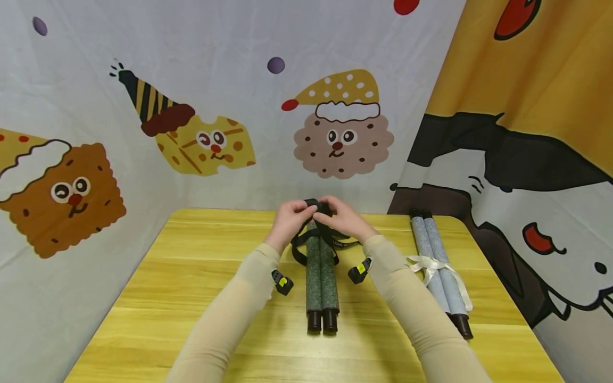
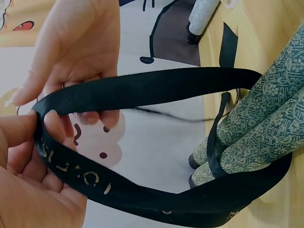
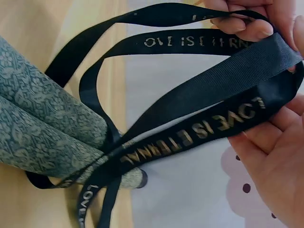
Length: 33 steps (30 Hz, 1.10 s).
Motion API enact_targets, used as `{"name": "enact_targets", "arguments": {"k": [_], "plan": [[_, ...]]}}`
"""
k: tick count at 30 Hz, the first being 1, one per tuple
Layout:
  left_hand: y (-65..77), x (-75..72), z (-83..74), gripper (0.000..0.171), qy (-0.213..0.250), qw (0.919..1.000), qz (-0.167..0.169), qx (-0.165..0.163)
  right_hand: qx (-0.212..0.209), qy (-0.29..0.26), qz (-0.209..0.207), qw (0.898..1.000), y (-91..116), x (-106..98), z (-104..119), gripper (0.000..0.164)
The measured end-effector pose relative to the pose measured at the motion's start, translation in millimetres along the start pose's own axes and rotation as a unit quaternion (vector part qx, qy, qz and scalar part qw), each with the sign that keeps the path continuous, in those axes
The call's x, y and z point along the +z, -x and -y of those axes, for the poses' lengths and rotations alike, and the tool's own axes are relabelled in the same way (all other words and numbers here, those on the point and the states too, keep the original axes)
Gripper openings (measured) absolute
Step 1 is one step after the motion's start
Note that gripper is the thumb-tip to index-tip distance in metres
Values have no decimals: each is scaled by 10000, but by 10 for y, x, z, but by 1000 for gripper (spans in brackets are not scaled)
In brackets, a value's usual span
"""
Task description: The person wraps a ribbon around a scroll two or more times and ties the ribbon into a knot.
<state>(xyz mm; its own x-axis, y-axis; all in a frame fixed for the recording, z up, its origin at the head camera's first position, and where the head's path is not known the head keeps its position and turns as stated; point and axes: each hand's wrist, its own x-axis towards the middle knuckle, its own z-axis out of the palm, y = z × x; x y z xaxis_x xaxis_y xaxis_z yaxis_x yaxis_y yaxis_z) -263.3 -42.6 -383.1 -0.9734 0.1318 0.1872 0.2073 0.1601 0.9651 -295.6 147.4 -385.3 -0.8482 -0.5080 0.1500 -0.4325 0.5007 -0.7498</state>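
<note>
A green patterned scroll (image 1: 313, 282), rolled from both ends into two side-by-side rolls with dark knobs, lies on the table. Black ribbon (image 2: 156, 90) printed "LOVE IS ETERNAL" in gold passes around the rolls and rises in loops from their far part. My left hand (image 1: 289, 222) pinches the ribbon between thumb and fingers, as the left wrist view shows. Close beside it, my right hand (image 1: 346, 217) has its fingers bent around another stretch of the ribbon (image 3: 190, 133). Both thumbs nearly meet above the scroll. A loose ribbon tail trails to the right.
A pale grey-blue scroll (image 1: 433, 260), also double-rolled, lies at the table's right side, tied with a white ribbon bow (image 1: 428, 263). The yellow wooden table (image 1: 191, 298) ends at a cloth backdrop (image 1: 215, 197) printed with cartoon figures.
</note>
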Motion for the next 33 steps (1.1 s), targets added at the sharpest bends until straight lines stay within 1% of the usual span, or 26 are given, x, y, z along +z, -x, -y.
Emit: {"name": "enact_targets", "arguments": {"k": [4, 6, 11, 16, 19, 21, 24, 26, 28, 31, 33], "plan": [[1, 5, 24, 29, -55, 9994, -330, -22, -130, -160, -165, 9997, 1, 47, -30, 46], [-1, 12, 40, 23, -54, 9988, -482, -90, -219, -234, -275, 9991, -1, 66, -35, 42], [2, 41, 58, 15, -1, 9970, -745, -206, -384, -263, -634, 9969, -7, 94, -21, 30], [16, 57, 57, 14, 13, 9966, -818, -131, -441, -97, -786, 9959, -14, 105, -2, 16], [24, 57, 67, 15, 21, 9965, -831, -105, -492, 53, -818, 9954, -15, 96, -1, 13], [36, 56, 76, 18, -63, 9959, -901, -63, -486, 113, -877, 9949, -11, 86, 7, 13], [63, 58, 102, 20, -261, 9931, -1139, 60, -387, 125, -1017, 9940, 0, 71, 21, 14], [87, 59, 132, 20, -332, 9897, -1375, 235, -315, 83, -1122, 9932, 19, 61, 38, 16], [115, 65, 168, 20, -373, 9847, -1641, 445, -251, 42, -1208, 9923, 30, 59, 46, 18], [174, 85, 217, 19, -399, 9752, -2033, 774, -201, -3, -1320, 9910, 42, 62, 46, 21], [235, 110, 233, 17, -504, 9703, -2183, 915, -153, -33, -1395, 9901, 47, 69, 39, 22]]}}
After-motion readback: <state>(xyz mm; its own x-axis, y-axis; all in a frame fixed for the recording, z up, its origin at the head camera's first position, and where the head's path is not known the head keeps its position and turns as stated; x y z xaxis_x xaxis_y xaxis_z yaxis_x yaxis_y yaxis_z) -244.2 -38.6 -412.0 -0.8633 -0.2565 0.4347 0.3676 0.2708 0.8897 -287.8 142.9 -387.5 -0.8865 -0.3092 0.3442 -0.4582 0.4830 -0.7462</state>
